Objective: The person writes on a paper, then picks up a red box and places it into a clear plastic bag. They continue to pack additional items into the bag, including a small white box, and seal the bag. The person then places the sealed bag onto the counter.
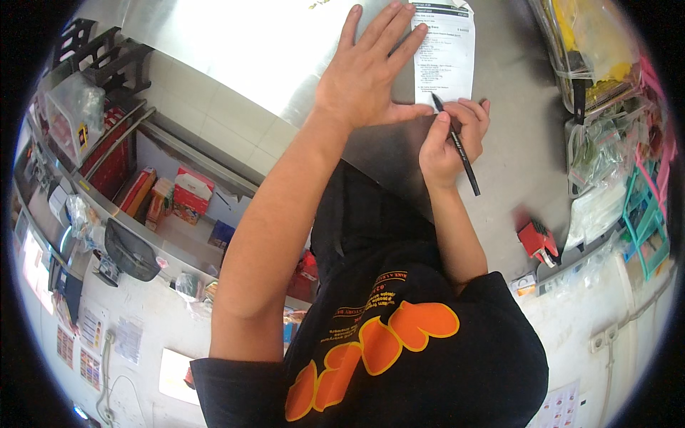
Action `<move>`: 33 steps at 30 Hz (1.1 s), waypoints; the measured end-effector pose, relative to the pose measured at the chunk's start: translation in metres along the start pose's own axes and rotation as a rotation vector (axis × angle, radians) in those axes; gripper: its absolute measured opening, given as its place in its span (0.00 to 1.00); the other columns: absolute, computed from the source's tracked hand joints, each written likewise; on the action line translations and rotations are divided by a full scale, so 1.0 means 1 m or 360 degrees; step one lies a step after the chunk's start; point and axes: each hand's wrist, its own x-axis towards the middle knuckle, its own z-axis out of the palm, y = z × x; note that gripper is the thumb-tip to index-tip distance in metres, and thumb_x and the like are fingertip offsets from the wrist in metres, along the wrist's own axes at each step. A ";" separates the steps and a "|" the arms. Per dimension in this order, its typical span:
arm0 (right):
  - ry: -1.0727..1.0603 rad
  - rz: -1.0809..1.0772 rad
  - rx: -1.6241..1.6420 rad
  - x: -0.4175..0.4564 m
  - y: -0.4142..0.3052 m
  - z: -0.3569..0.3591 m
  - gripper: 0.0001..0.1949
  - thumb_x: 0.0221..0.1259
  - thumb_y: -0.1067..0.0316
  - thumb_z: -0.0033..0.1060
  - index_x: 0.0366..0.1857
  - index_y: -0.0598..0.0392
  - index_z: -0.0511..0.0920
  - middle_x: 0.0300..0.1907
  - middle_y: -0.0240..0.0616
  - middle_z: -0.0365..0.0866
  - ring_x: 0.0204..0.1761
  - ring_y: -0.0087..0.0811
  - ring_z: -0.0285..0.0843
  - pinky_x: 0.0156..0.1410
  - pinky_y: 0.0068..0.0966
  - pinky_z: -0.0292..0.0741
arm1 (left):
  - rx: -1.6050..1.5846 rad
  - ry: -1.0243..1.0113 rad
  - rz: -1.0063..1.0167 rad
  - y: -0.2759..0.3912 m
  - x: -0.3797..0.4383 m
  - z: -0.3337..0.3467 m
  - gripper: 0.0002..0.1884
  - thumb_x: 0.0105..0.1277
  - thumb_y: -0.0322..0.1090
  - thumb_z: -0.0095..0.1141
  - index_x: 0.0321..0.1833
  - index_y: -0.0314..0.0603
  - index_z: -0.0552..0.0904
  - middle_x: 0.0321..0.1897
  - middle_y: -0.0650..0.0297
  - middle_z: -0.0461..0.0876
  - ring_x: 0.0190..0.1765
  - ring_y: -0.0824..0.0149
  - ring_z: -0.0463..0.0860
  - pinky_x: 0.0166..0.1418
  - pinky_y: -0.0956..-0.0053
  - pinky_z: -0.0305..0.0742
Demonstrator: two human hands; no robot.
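A printed paper slip (pixel 445 59), dense with small text, lies on the metal worktop (pixel 396 144). My left hand (pixel 369 75) rests flat with spread fingers. Its fingertips overlap the slip's left edge, and the thumb reaches the lower edge. In my right hand (pixel 455 139) is a slim black pen (pixel 464 155), gripped between thumb and fingers. The pen's tip is over the bottom part of the slip, close to my left thumb. Whether the tip touches the paper I cannot tell.
To the right stand a container with yellow contents (pixel 615 53), plastic bags of greens (pixel 602 144), a teal plastic basket (pixel 645 224) and a red device (pixel 537 239). At left, a shelf holds red boxes (pixel 192 192); a black scoop-shaped object (pixel 132 250) is nearby.
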 end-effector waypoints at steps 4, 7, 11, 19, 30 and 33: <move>-0.0134 -0.0033 -0.0071 0.006 -0.011 -0.006 0.04 0.62 0.72 0.55 0.38 0.57 0.77 0.37 0.38 0.80 0.52 0.42 0.74 0.75 0.54 0.54 | -0.0080 0.0118 0.0035 -0.001 -0.002 0.006 0.54 0.43 0.68 0.69 0.71 0.46 0.69 0.74 0.53 0.62 0.76 0.53 0.60 0.77 0.40 0.47; 0.0126 0.0105 0.0013 0.002 -0.006 -0.002 0.05 0.64 0.73 0.54 0.40 0.58 0.76 0.39 0.39 0.80 0.51 0.42 0.74 0.75 0.54 0.55 | 0.0021 0.0022 -0.0008 0.003 -0.004 0.003 0.54 0.47 0.74 0.61 0.73 0.46 0.66 0.76 0.56 0.58 0.79 0.58 0.52 0.80 0.45 0.42; 0.0360 0.0286 0.0148 -0.002 -0.007 0.003 0.09 0.69 0.69 0.52 0.47 0.60 0.74 0.48 0.43 0.75 0.54 0.44 0.72 0.68 0.49 0.63 | -0.0116 0.0066 0.0034 0.006 -0.007 0.002 0.53 0.45 0.69 0.67 0.72 0.43 0.68 0.75 0.50 0.59 0.78 0.52 0.56 0.78 0.40 0.44; -0.0246 0.0026 -0.0784 0.030 0.011 -0.017 0.17 0.65 0.72 0.47 0.57 0.56 0.73 0.48 0.45 0.72 0.54 0.47 0.68 0.66 0.46 0.57 | 0.0147 -0.0052 0.0039 0.010 -0.010 -0.018 0.58 0.50 0.78 0.54 0.75 0.39 0.61 0.77 0.51 0.55 0.80 0.56 0.49 0.81 0.46 0.37; -0.0084 -0.0007 -0.0856 0.040 0.009 -0.005 0.22 0.62 0.68 0.51 0.62 0.57 0.71 0.45 0.44 0.74 0.54 0.46 0.70 0.64 0.47 0.61 | -0.0246 -0.0010 0.0262 -0.021 -0.021 -0.028 0.52 0.52 0.63 0.65 0.74 0.35 0.61 0.76 0.42 0.54 0.78 0.45 0.53 0.80 0.48 0.44; -0.0017 0.0422 -0.0806 0.045 -0.006 -0.003 0.23 0.61 0.66 0.54 0.61 0.57 0.71 0.48 0.44 0.75 0.55 0.45 0.71 0.64 0.48 0.61 | -0.0539 0.0086 0.0173 -0.051 -0.044 -0.052 0.43 0.55 0.51 0.67 0.70 0.35 0.67 0.71 0.43 0.63 0.73 0.45 0.63 0.75 0.54 0.58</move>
